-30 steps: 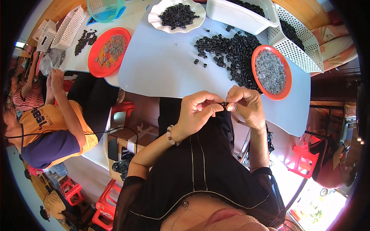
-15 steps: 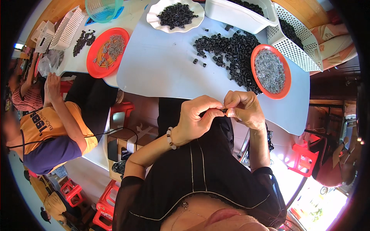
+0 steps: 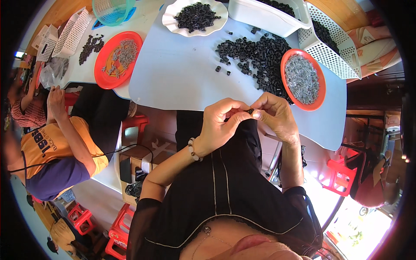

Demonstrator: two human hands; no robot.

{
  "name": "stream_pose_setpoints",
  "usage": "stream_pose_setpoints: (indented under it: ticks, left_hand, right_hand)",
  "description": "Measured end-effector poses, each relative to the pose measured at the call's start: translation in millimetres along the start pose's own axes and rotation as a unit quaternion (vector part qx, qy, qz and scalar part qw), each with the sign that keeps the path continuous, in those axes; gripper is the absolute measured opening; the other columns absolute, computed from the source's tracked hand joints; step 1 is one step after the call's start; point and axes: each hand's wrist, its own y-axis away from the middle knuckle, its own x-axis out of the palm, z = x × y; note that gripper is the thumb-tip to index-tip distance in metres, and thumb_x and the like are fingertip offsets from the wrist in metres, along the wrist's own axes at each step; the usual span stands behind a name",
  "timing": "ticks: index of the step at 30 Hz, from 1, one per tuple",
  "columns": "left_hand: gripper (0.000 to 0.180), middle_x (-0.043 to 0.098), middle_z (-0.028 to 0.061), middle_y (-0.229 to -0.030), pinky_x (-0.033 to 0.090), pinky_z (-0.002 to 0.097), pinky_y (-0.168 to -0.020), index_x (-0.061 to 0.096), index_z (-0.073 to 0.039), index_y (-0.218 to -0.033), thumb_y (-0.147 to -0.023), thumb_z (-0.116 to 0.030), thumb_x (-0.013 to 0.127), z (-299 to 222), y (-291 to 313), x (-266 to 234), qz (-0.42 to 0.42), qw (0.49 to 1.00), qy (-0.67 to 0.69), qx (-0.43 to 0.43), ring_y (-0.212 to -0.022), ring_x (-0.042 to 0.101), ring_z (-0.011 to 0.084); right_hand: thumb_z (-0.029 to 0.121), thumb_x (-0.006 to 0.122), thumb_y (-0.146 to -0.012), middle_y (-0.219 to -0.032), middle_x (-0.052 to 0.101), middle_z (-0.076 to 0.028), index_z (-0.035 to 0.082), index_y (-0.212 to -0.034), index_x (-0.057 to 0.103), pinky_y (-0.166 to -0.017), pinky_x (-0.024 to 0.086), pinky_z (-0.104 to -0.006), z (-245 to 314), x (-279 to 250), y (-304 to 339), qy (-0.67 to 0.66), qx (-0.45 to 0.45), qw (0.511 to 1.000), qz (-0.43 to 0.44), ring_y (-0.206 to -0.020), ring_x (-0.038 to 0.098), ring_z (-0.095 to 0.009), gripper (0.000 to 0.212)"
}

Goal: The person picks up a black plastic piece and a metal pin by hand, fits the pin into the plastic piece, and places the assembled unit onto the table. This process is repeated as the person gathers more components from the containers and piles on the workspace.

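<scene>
Between my fingertips, just off the table's front edge, is a small black plastic piece [image 3: 249,111]. My left hand [image 3: 222,122] pinches it from one side, with a beaded bracelet on the wrist. My right hand [image 3: 278,116] grips it from the other, thumb and forefinger closed. The fingers hide most of the piece. Beyond my hands a heap of black plastic pieces [image 3: 255,54] is spread over the pale blue table [image 3: 173,80]. Right of the heap, an orange-red plate [image 3: 322,93] holds many small clear pieces [image 3: 302,79].
A white scalloped dish [image 3: 169,24], a white tub [image 3: 260,19] and a perforated white basket [image 3: 349,65] hold black pieces. At left, a red plate [image 3: 102,76] carries greyish pieces beside a seated co-worker [image 3: 60,147]. A red stool [image 3: 340,177] stands at right.
Both my hands have risen slightly toward the table edge, still pinching the small black piece. The view has shifted a little.
</scene>
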Motion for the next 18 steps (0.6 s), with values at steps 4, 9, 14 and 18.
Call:
stream_pose_setpoints:
  ticks: [4, 9, 14, 18]
  left_hand:
    - [0.016, 0.065, 0.0057, -0.087, 0.047, 0.0195, -0.061, 0.064, 0.006, -0.104, -0.089, 0.002, 0.070, -1.0, -4.5, 4.0, -0.024, 0.999, 0.042, -0.008, -0.071, 0.058, 0.0060]
    - [0.019, 0.064, 0.0058, -0.088, 0.049, 0.0200, -0.065, 0.064, 0.006, -0.107, -0.089, 0.002, 0.071, -4.3, -6.4, 4.8, -0.022, 0.999, 0.041, 0.005, -0.073, 0.059, 0.0071]
    - [0.020, 0.065, 0.0067, -0.089, 0.052, 0.0219, -0.070, 0.064, 0.006, -0.106, -0.088, 0.004, 0.071, -0.4, -4.5, 6.5, -0.005, 0.999, 0.013, 0.030, -0.077, 0.062, 0.0094]
    - [0.018, 0.065, 0.0085, -0.090, 0.053, 0.0236, -0.072, 0.064, 0.007, -0.104, -0.087, 0.006, 0.070, 3.0, -3.4, 5.5, 0.014, 0.997, -0.042, 0.058, -0.080, 0.065, 0.0116]
  right_hand:
    - [0.023, 0.069, -0.094, -0.086, 0.069, -0.006, -0.002, -0.095, 0.065, -0.080, 0.051, -0.0251, -1.2, -9.3, 2.5, 0.067, 0.001, 0.997, -0.029, -0.087, 0.064, -0.010, 0.025]
    - [0.035, 0.060, -0.099, -0.083, 0.068, -0.005, -0.001, -0.094, 0.066, -0.077, 0.049, -0.0264, -5.0, -20.6, 5.7, 0.141, -0.012, 0.988, -0.057, -0.084, 0.064, -0.011, 0.036]
    - [0.041, 0.056, -0.100, -0.081, 0.068, -0.006, -0.001, -0.093, 0.066, -0.075, 0.049, -0.0266, -5.3, -13.8, 6.8, 0.129, -0.027, 0.990, -0.046, -0.081, 0.063, -0.011, 0.043]
    - [0.047, 0.058, -0.098, -0.077, 0.065, -0.005, -0.001, -0.089, 0.065, -0.071, 0.047, -0.0274, -6.4, -9.9, 8.0, 0.120, -0.047, 0.990, -0.064, -0.074, 0.060, -0.011, 0.049]
